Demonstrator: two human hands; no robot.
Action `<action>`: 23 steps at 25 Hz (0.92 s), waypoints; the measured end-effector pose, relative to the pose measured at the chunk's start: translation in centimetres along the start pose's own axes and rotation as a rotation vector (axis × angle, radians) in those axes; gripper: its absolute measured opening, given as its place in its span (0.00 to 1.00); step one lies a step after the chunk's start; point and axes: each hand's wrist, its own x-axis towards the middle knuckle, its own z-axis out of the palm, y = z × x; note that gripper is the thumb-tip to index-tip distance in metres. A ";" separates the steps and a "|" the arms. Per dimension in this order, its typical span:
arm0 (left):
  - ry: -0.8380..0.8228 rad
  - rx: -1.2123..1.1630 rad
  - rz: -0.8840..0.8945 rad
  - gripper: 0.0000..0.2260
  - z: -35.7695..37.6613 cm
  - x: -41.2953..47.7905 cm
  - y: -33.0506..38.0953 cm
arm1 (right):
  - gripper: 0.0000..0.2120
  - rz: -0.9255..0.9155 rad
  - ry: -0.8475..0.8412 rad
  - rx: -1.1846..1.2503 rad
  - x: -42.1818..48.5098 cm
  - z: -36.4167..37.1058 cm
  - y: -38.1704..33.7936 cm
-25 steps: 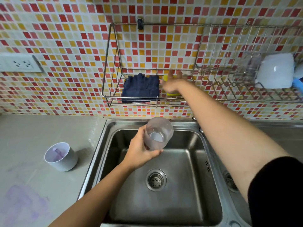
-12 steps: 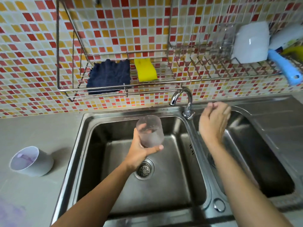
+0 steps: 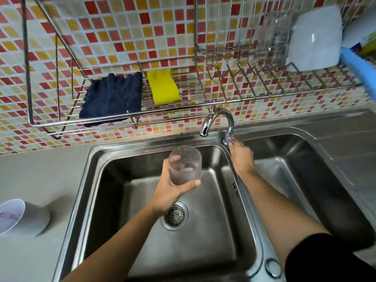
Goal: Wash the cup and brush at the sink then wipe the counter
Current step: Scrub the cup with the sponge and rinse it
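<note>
My left hand grips a clear plastic cup over the left sink basin, its mouth tilted toward the wall. A little cloudy liquid lies inside it. My right hand is at the base of the chrome tap, fingers closed on the tap handle. The spout points at the left basin and no water shows. A dark blue cloth and a yellow sponge lie on the wire rack above. A blue brush handle pokes in at the right edge.
A white cup with purple residue stands on the grey counter at left. The right basin lies beyond the divider. A white bowl and a clear glass sit in the rack's right part.
My right hand came down from the sponge on the rack to the tap handle. The left hand kept the cup over the basin. The view shifted right and closer.
</note>
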 end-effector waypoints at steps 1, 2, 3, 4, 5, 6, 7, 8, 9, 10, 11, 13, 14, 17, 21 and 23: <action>0.003 0.003 -0.004 0.33 -0.1 0.2 -0.1 | 0.18 -0.061 -0.047 -0.058 0.2 0.4 0.3; 0.004 0.005 -0.006 0.33 -0.1 0.3 -0.3 | 0.20 -0.130 -0.085 -0.121 0.3 0.8 0.5; 0.005 0.010 -0.007 0.32 -0.2 0.4 -0.5 | 0.23 -0.199 -0.115 -0.181 0.3 1.1 0.6; 0.006 0.019 -0.008 0.32 -0.3 0.5 -0.7 | 0.25 -0.264 -0.122 -0.224 0.5 1.3 0.6; 0.004 0.028 -0.012 0.32 -0.4 0.5 -0.9 | 0.27 -0.313 -0.123 -0.259 0.5 1.3 0.4; 0.005 0.034 -0.017 0.32 -0.5 0.5 -1.1 | 0.28 -0.351 -0.137 -0.297 0.5 1.3 0.3; 0.006 0.040 -0.024 0.33 -0.6 0.5 -1.3 | 0.28 -0.389 -0.150 -0.331 0.5 1.4 0.3; 0.010 0.049 -0.029 0.33 -0.7 0.5 -1.4 | 0.28 -0.421 -0.161 -0.363 0.4 1.7 0.3; 0.016 0.059 -0.032 0.33 -0.8 0.5 -1.4 | 0.28 -0.448 -0.178 -0.402 0.5 2.1 0.4; 0.021 0.064 -0.030 0.34 -0.9 0.5 -1.5 | 0.28 -0.458 -0.198 -0.431 0.7 2.5 0.5; 0.024 0.068 -0.028 0.35 -1.0 0.5 -1.5 | 0.27 -0.463 -0.218 -0.446 1.1 3.0 0.7; 0.027 0.084 -0.024 0.37 -1.1 0.7 -1.7 | 0.29 -0.453 -0.260 -0.426 1.4 3.5 0.7; 0.020 0.093 -0.026 0.37 -1.1 0.9 -1.8 | 0.30 -0.458 -0.245 -0.412 1.2 3.5 0.8; -0.011 0.151 -0.049 0.36 -0.5 1.7 -2.0 | 0.31 -0.417 -0.079 -0.273 -1.5 3.7 1.6; 0.027 0.213 -0.124 0.35 1.2 3.2 -2.6 | 0.30 -0.220 -0.088 -0.156 -7.0 5.3 3.4; 0.025 0.251 -0.132 0.38 1.8 4.0 -2.9 | 0.31 -0.151 -0.145 -0.176 -8.3 5.9 4.1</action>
